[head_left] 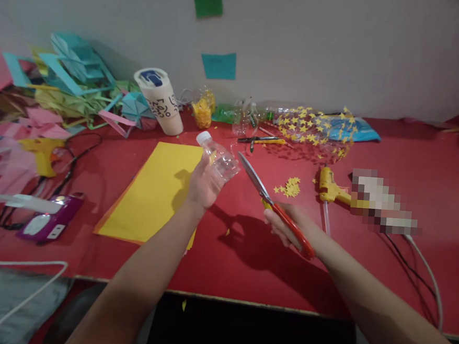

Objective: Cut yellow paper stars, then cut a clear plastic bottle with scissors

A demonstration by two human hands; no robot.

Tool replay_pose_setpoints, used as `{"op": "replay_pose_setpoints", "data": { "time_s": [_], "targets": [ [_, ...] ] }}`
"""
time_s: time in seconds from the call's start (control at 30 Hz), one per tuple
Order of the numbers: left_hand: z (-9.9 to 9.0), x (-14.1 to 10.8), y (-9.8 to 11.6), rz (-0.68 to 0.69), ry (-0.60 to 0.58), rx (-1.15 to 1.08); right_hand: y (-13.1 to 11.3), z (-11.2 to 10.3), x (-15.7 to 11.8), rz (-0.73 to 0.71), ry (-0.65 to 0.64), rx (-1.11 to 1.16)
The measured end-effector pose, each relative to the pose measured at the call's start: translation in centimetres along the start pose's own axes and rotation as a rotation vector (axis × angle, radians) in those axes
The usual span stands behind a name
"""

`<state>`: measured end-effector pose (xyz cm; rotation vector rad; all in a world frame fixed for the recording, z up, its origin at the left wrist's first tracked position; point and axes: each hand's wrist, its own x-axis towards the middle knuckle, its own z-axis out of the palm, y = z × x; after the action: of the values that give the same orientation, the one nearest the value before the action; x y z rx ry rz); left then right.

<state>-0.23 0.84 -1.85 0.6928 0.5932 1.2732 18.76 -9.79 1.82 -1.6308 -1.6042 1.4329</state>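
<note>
Head view, left hand (pixel 204 187) holding bottle (pixel 223 162), right hand (pixel 277 230) scissors (pixel 283 216)

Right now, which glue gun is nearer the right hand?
The glue gun beyond the right hand, right of the loose stars; the other glue gun is far left.

Red-handled scissors (pixel 273 203), clear bottle (pixel 225 163), white cap (pixel 203 137), yellow paper (pixel 153 190), yellow stars (pixel 292 187), red table (pixel 411 158)

Dim and slightly soft overall, darkening at the top right corner. Shadowed on the flat red bench (pixel 422 159) below the bare hands (pixel 205 187) and across the yellow paper sheets (pixel 149 198). Stretched near the edges, pixelated in one patch at right.
</note>
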Motion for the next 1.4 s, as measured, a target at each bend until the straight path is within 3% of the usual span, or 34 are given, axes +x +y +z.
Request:
{"op": "replay_pose_setpoints", "data": {
  "time_s": [0.1,0.27,0.6,0.9,1.4],
  "targets": [
    [-0.5,0.1,0.4,-0.015,0.035,-0.03,0.0,-0.7,0.1,-0.073,0.024,-0.184],
    [-0.8,0.3,0.2,-0.008,0.065,-0.092,0.2,-0.6,0.1,-0.083,-0.067,-0.349],
    [-0.1,0.0,-0.1,-0.037,0.085,-0.059,0.3,0.0,0.0,-0.05,-0.091,-0.114],
    [1.3,-0.6,0.3,-0.075,0.113,-0.057,0.6,0.4,0.0,-0.022,-0.146,-0.084],
    [0.9,-0.3,-0.1,-0.124,0.142,-0.123,1.0,0.5,0.3,-0.037,-0.121,-0.094]
  ]
}}
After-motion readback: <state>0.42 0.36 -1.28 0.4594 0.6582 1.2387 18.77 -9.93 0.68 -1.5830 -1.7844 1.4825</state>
